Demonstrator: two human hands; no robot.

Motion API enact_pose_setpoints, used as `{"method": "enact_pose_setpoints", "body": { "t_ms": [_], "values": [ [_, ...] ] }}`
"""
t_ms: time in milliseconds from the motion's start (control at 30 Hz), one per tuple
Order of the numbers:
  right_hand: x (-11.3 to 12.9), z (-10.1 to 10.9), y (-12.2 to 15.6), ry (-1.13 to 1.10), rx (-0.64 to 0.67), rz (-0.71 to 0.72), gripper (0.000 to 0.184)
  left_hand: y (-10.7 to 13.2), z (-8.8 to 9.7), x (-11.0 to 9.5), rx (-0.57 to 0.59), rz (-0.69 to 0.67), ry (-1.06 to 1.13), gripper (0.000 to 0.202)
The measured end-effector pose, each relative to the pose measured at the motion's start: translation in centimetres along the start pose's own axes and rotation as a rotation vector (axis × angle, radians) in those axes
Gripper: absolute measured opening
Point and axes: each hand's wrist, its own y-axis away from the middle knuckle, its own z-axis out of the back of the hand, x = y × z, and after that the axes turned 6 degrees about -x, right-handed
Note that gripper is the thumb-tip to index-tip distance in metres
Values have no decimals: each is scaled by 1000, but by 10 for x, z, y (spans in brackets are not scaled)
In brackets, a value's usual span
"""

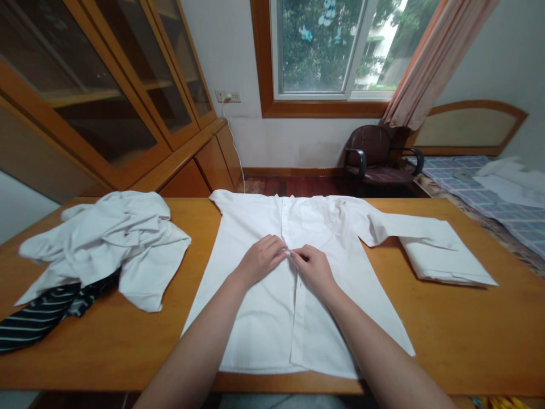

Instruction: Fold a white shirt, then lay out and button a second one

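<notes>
A white button-up shirt (251, 324) lies spread face up in front of me, its collar end at the far table edge. Its front edges are parted below my hands, while above them the placket runs together. My left hand (264, 258) pinches the placket at mid-chest from the left. From the right, my right hand (313, 266) grips the same spot, fingers nearly touching the left ones. A button there is too small to make out. The right-side sleeve stretches out onto a folded white garment (443, 255).
On the table's left lies a crumpled white cloth pile (114, 238) with a dark striped tie (40, 318) under it. The wooden table (506, 335) extends past the folded garment. Beyond stand a chair (374, 153), a bed (477, 182) and a glass-door cabinet (170, 142).
</notes>
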Motion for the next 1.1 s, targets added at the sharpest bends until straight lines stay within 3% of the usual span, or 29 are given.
{"method": "enact_pose_setpoints", "body": {
  "t_ms": [167, 700, 967, 1100],
  "values": [
    [2, 1, 1, 3, 13, -3, 20, 2, -2, 5, 19, -7, -49, 29],
    [4, 2, 1, 16, 35, 24, 20, 2, -4, 2, 17, 15, 55, 21],
    [2, 1, 1, 37, 14, 37, 38, 2, -6, 5, 6, 9, 58, 17],
    [2, 0, 0, 34, 14, 26, 38, 1, -4, 3, 4, 3, 60, 16]
  ]
}}
